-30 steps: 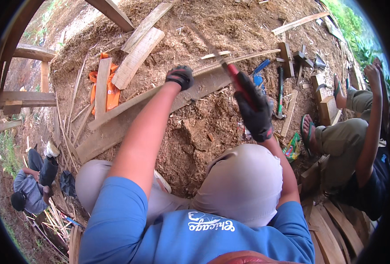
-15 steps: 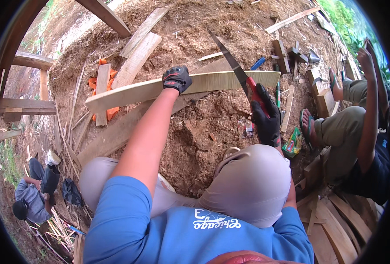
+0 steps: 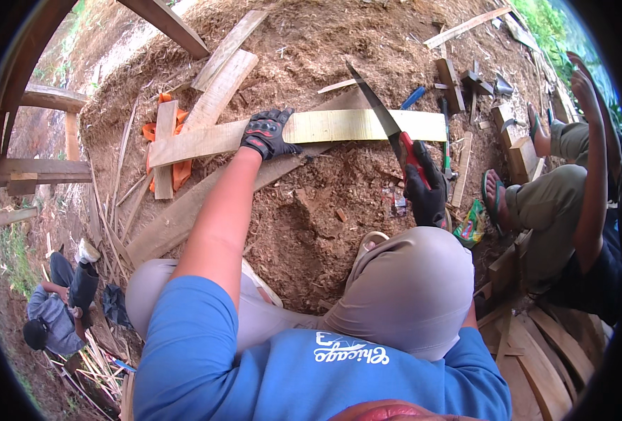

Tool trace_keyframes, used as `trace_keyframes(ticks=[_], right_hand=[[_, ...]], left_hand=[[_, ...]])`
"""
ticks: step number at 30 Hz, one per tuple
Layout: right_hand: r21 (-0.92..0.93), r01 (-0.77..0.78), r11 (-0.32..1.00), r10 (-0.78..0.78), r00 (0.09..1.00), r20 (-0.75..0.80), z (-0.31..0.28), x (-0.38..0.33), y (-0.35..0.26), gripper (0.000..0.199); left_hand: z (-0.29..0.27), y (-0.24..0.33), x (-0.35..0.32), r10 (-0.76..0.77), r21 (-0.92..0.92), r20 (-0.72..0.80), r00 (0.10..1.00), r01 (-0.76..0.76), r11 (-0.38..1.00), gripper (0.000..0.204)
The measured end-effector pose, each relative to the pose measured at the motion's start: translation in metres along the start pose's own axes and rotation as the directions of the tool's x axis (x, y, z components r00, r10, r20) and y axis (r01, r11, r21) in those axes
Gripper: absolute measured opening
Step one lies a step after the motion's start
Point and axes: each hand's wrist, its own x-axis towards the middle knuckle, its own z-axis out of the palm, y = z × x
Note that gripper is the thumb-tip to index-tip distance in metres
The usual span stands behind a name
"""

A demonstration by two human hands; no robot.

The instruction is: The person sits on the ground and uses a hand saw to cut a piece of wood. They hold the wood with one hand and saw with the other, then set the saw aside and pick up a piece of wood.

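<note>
My gloved left hand point(image 3: 267, 133) spans the pale wooden plank point(image 3: 360, 127) left of its middle, with the fingers over the far side and the thumb along the near edge. The plank lies crosswise before my knees, broad face up. In my gloved right hand point(image 3: 425, 188) is the red handle of a handsaw point(image 3: 379, 105). Its dark blade tilts away and to the left, passing over the plank's right part; whether it touches the wood I cannot tell. A darker board point(image 3: 177, 231) lies slantwise beneath the plank.
Orange cloth or strap point(image 3: 180, 172) and boards point(image 3: 220, 84) lie at the left. A blue tool point(image 3: 413, 97), a hammer point(image 3: 446, 158) and wood blocks point(image 3: 519, 144) are at the right. A person in sandals point(image 3: 564, 203) sits close on the right; another person point(image 3: 57, 309) is far left. Shavings cover the ground.
The plank has turned more of its broad face upward, and its left end has moved slightly right. My left hand has shifted left along it and its fingers have stretched out. The saw has moved slightly right.
</note>
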Motion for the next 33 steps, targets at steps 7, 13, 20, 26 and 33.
trace_keyframes(ticks=[7, 13, 20, 26, 33], right_hand=[[0.017, -0.016, 1.0, 0.017, 0.999, -0.051, 0.0, 0.0, -0.015, 0.055], [0.072, 0.113, 0.991, -0.101, 0.984, -0.149, -0.01, 0.006, -0.014, 0.053], [0.152, 0.046, 0.987, -0.037, 0.997, -0.064, 0.002, 0.016, -0.034, 0.053], [-0.043, 0.226, 0.973, -0.227, 0.973, -0.028, 0.01, 0.024, -0.005, 0.052], [-0.067, 0.123, 0.99, -0.122, 0.992, 0.03, 0.014, 0.031, -0.019, 0.053]], left_hand=[[-0.001, 0.008, 0.004, -0.037, 0.06, -0.054, 0.998, 0.04, 0.997, 0.12], [-0.042, 0.038, 0.016, -0.082, -0.082, 0.031, 0.996, 0.084, 0.993, 0.117], [-0.033, 0.058, 0.04, -0.148, -0.062, 0.125, 0.981, 0.157, 0.986, 0.116], [-0.035, 0.098, 0.039, -0.236, -0.183, 0.145, 0.961, 0.26, 0.948, 0.111], [-0.022, 0.073, 0.03, -0.231, -0.166, 0.061, 0.971, 0.239, 0.957, 0.099]])
